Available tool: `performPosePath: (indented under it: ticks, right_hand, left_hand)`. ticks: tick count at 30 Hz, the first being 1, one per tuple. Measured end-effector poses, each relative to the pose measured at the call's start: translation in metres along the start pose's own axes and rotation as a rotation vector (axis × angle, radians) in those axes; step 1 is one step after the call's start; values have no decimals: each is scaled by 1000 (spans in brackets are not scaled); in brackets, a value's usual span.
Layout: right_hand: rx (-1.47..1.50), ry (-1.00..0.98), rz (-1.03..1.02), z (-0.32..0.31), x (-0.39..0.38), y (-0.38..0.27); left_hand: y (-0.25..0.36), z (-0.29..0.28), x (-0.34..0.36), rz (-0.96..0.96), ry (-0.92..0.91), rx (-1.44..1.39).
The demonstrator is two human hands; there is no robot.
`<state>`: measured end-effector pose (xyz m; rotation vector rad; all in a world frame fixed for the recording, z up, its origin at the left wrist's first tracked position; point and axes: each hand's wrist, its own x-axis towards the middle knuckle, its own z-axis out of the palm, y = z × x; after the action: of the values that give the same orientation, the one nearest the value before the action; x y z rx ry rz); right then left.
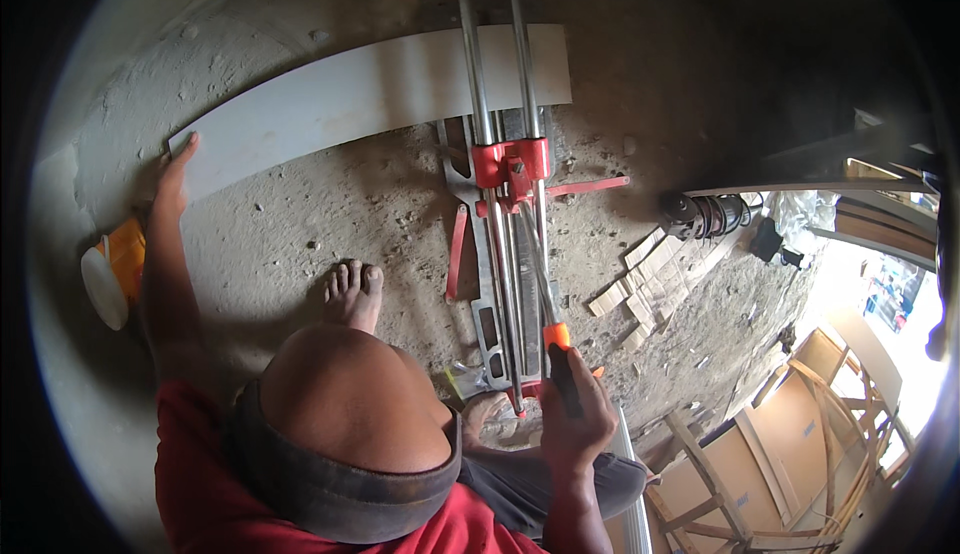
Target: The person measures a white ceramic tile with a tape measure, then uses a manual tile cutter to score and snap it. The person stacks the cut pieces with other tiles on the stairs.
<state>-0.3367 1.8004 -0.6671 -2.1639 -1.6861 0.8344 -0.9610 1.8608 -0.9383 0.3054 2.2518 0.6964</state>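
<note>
A manual tile cutter [487, 104] with two steel rails lies on the floor in front of me. Its red carriage [512, 162] sits about midway along the rails. A long pale tile strip [350, 89] passes under the rails, crosswise to them, and reaches far to the left. My left hand [173, 176] holds the tile's left end, thumb on the top and the other fingers mostly hidden. My right hand [585, 409] is closed round the black and orange grip of the cutter's handle [558, 339], which slants from the carriage toward me.
A yellow-orange container with a white round face [105, 279] stands by the left wall. To the right are torn cardboard pieces [645, 279], a dark corded power tool [705, 216] and clear plastic [800, 216]. Wooden frames and boards [770, 444] lean at lower right. My bare foot [353, 297] is near the cutter.
</note>
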Motion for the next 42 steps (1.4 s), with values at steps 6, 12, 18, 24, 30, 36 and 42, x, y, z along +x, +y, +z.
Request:
performPosePath:
  ticks: [6, 12, 18, 24, 30, 36, 42]
  right_hand:
    - [7, 30, -65, 13, 13, 0]
    - [41, -3, -6, 22, 4, 23]
    - [73, -91, 57, 39, 18, 29]
    - [61, -39, 99, 15, 27, 1]
    - [143, -49, 116, 14, 42, -18]
    - [230, -116, 178, 15, 78, -43]
    - [229, -119, 143, 26, 84, -41]
  left_hand:
    - [-3, -2, -3, 39, -41, -41]
    - [2, 2, -8, -25, -38, -53]
    - [-2, 3, -7, 41, -5, -32]
    - [-5, 0, -5, 18, -157, -46]
    - [-3, -1, -7, 5, 35, 92]
    - [8, 6, -20, -31, 72, 143]
    - [20, 8, -37, -44, 90, 91]
